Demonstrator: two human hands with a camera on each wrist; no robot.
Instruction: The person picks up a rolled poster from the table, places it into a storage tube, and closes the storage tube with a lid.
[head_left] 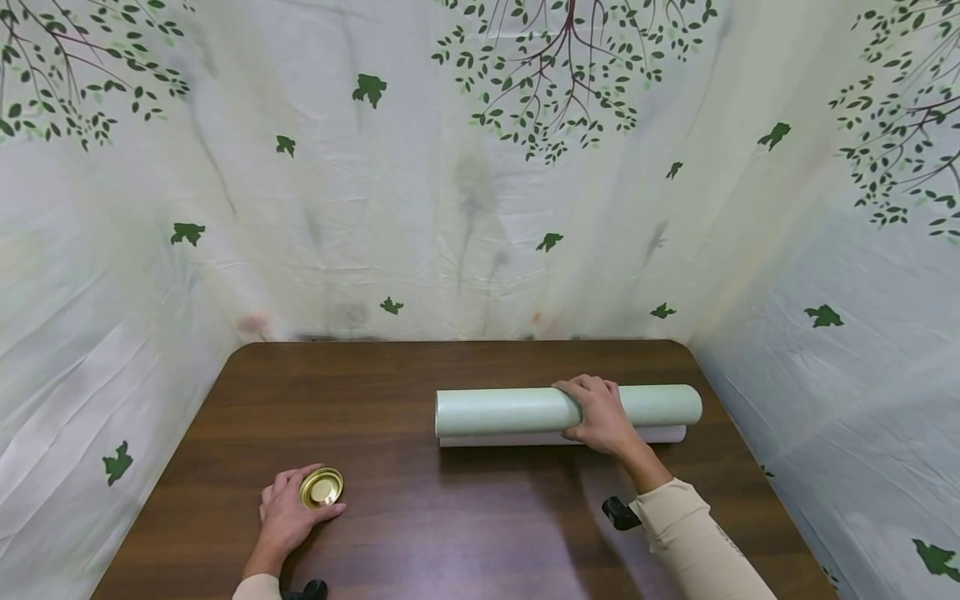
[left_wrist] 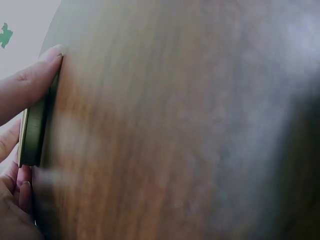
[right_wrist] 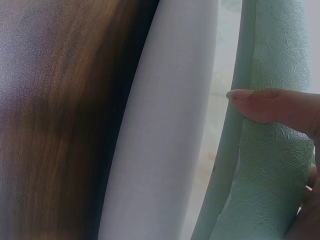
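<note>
On the left of the table, my left hand (head_left: pixel 288 510) holds a small round tin (head_left: pixel 322 488) between thumb and fingers. Its top is shiny gold, while the left wrist view shows a dark side wall (left_wrist: pixel 35 132). Whether it touches the table I cannot tell. To the right, my right hand (head_left: pixel 600 417) grips a pale green roll of wallpaper (head_left: pixel 502 412) near its middle, thumb on the near side. The green surface (right_wrist: pixel 272 165) is finely creased. A white roll (head_left: pixel 487 442) lies on the table below it; the right wrist view shows a gap between the two rolls.
The brown wooden table (head_left: pixel 390 375) has rounded far corners. White cloth (head_left: pixel 420 208) printed with leaves and branches hangs behind it and on both sides. A black wrist device (head_left: pixel 620 513) sits by the right cuff, another (head_left: pixel 311 591) by the left.
</note>
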